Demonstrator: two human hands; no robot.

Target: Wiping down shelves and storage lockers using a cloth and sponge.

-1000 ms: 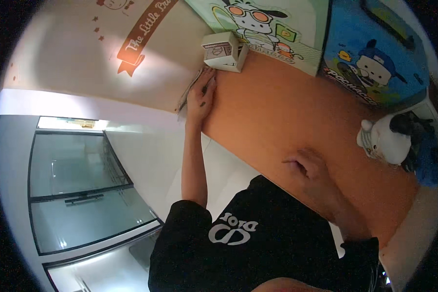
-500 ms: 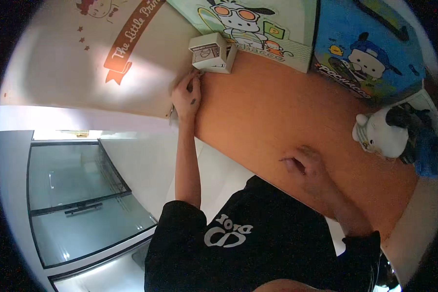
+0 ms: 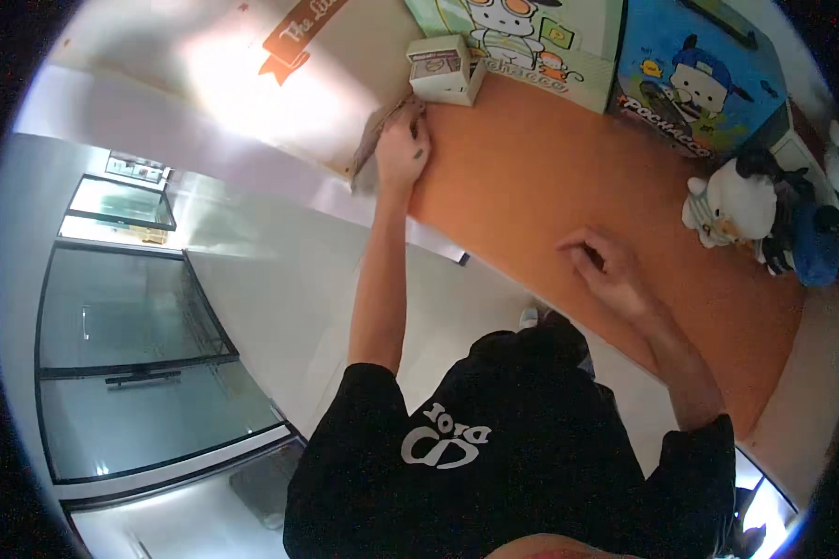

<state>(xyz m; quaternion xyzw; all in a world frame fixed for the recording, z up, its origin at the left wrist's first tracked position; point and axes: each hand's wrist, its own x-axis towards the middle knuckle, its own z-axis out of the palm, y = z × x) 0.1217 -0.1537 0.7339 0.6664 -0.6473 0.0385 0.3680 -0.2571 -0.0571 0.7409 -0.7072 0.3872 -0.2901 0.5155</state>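
Note:
My left hand [image 3: 404, 149] rests at the left edge of the orange tabletop [image 3: 522, 177], fingers curled and their tips beside a small white box [image 3: 438, 74]. The box has a picture panel on its front and stands against the back. Whether anything sits between those fingers is hidden. Over the tabletop's front part, my right hand [image 3: 611, 275] is curled, thumb and fingertips brought together. Anything pinched there is too small to make out.
A green cartoon board [image 3: 569, 56] and a blue cartoon box [image 3: 694, 84] stand along the back. White plush toy [image 3: 736, 205] and a blue plush [image 3: 816, 242] sit at the right. A cream printed panel [image 3: 196, 56] borders the left; beyond is a glass door [image 3: 135, 307].
The view has shifted, so the tabletop and its things appear higher, mostly to the right. My left hand stays beside the white box. My right hand stays curled over the tabletop.

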